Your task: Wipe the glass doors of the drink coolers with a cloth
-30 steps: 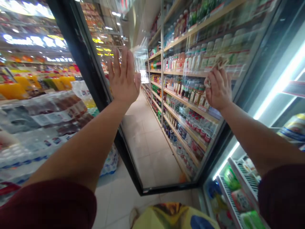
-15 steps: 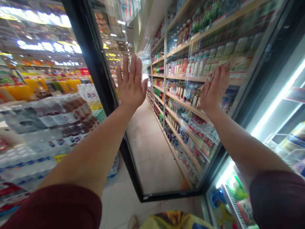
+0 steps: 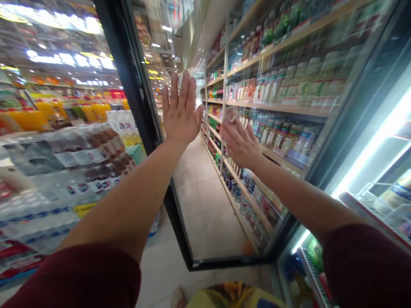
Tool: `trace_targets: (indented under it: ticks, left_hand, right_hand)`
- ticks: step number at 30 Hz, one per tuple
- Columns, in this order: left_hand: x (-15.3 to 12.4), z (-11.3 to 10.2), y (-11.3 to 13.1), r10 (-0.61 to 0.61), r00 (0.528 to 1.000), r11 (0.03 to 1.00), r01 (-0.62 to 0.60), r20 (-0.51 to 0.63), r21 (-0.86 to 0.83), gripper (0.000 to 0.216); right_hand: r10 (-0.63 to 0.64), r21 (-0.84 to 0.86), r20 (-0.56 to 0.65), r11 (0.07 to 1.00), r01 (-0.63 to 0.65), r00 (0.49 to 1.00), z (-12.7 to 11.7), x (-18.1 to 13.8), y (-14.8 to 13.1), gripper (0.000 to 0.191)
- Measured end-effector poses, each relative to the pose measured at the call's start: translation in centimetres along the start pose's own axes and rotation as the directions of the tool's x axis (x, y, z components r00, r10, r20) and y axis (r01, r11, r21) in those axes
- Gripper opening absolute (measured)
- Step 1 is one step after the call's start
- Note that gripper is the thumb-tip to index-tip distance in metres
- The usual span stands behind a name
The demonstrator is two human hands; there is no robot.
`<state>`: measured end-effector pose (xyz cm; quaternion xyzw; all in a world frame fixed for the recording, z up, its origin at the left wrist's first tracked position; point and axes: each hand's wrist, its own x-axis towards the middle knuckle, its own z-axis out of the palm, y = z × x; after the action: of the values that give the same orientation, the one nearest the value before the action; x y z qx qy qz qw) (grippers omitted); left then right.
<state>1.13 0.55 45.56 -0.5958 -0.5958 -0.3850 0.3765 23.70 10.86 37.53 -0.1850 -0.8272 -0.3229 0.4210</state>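
Observation:
The glass door [image 3: 205, 231] of an upright cooler stands open in front of me, framed in black. Flat against its pane, near the left frame, lies my left hand [image 3: 180, 113] with fingers stretched and nothing held. My right hand [image 3: 240, 143], somewhat blurred, is at the middle of the pane. A small pale crumpled cloth [image 3: 231, 114] shows at its fingertips, pressed between the fingers and the glass. Part of the cloth is hidden under the hand.
Through the glass appear shelves [image 3: 276, 107] of bottled drinks. Shrink-wrapped bottle packs [image 3: 83, 149] are stacked on the left. The lit cooler interior [image 3: 391, 192] with wire racks is at right. A yellow patterned item [image 3: 237, 295] and a shoe [image 3: 179, 297] are below on the tiled floor.
My right hand has swept left across the pane with the cloth, from near the right frame to the middle. My left hand stays flat on the glass.

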Motion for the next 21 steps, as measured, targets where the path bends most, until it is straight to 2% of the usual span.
trace_targets:
  ticks: [1, 2, 3, 5, 6, 7, 8, 11, 12, 13, 14, 16, 17, 18, 20, 21]
  left_hand:
    - [0.0, 0.0, 0.0, -0.004, 1.000, 1.000, 0.004, 0.007, 0.006, 0.081]
    - [0.0, 0.0, 0.1, -0.010, 1.000, 1.000, 0.010, 0.013, 0.007, 0.082]
    - [0.0, 0.0, 0.2, -0.017, 1.000, 1.000, 0.017, 0.018, 0.009, 0.083]
    - [0.0, 0.0, 0.3, -0.018, 1.000, 0.999, 0.017, 0.024, 0.038, 0.085]
    - [0.0, 0.0, 0.3, -0.012, 1.000, 0.998, 0.011, 0.024, 0.067, 0.086]
    - [0.0, 0.0, 0.4, -0.005, 1.000, 0.995, 0.003, 0.024, 0.100, 0.086]
    - [0.1, 0.1, 0.3, -0.001, 1.000, 0.992, -0.002, 0.022, 0.124, 0.086]
    - [0.1, 0.3, 0.1, -0.011, 1.000, 0.997, 0.010, 0.012, 0.078, 0.085]
    - [0.1, 0.3, 0.0, -0.014, 1.000, 0.999, 0.013, 0.011, 0.048, 0.084]
    - [0.1, 0.4, -0.1, -0.014, 1.000, 0.999, 0.013, 0.011, 0.032, 0.084]
    - [0.1, 0.4, -0.1, -0.013, 1.000, 0.999, 0.013, 0.008, 0.032, 0.082]
    - [-0.1, 0.2, -0.1, -0.005, 1.000, 0.998, 0.005, 0.003, 0.070, 0.080]
    - [-0.1, 0.1, -0.1, -0.001, 1.000, 0.996, 0.001, -0.001, 0.088, 0.078]
    - [-0.2, 0.0, 0.0, 0.002, 1.000, 0.995, -0.001, -0.008, 0.095, 0.078]
    - [-0.3, -0.1, 0.1, 0.002, 1.000, 0.996, -0.001, -0.014, 0.084, 0.078]
    - [-0.3, -0.2, 0.2, -0.003, 1.000, 0.998, 0.004, -0.012, 0.070, 0.080]
  right_hand:
    - [-0.106, 0.034, 0.062, 0.994, 0.104, 0.992, 0.1, 0.1, -0.4, 0.066]
    - [-0.157, 0.060, 0.089, 0.986, 0.153, 0.983, 0.1, 0.3, -0.7, 0.066]
    - [-0.143, 0.070, 0.077, 0.988, 0.137, 0.987, 0.0, 0.6, -0.9, 0.068]
    - [0.044, 0.052, -0.040, 0.998, -0.042, 0.998, -0.1, 1.4, -1.2, 0.069]
    - [0.140, 0.038, -0.105, 0.990, -0.136, 0.985, -0.1, 1.9, -1.4, 0.068]
    - [0.181, 0.024, -0.146, 0.983, -0.180, 0.972, -0.2, 2.4, -1.5, 0.066]
    - [0.162, 0.007, -0.154, 0.987, -0.163, 0.975, -0.2, 3.0, -1.7, 0.065]
    - [-0.075, -0.013, -0.054, 0.997, 0.075, 0.996, -0.9, 5.1, -1.5, 0.062]
    - [-0.089, -0.008, -0.046, 0.996, 0.089, 0.995, -1.2, 6.0, -1.2, 0.062]
    - [-0.031, -0.006, -0.066, 1.000, 0.031, 0.997, -1.6, 6.9, -0.9, 0.062]
    - [0.080, -0.002, -0.111, 0.997, -0.080, 0.991, -2.1, 7.8, -0.5, 0.063]
    - [0.283, 0.019, -0.195, 0.958, -0.285, 0.939, -2.7, 9.6, 0.0, 0.065]
    - [0.308, 0.027, -0.203, 0.951, -0.309, 0.930, -2.9, 10.3, 0.2, 0.066]
    - [0.268, 0.027, -0.181, 0.963, -0.268, 0.946, -3.1, 11.0, 0.4, 0.067]
    - [0.079, 0.009, -0.090, 0.997, -0.078, 0.993, -3.5, 12.4, 0.7, 0.068]
    - [-0.007, -0.001, -0.051, 1.000, 0.007, 0.999, -3.7, 13.0, 1.0, 0.069]
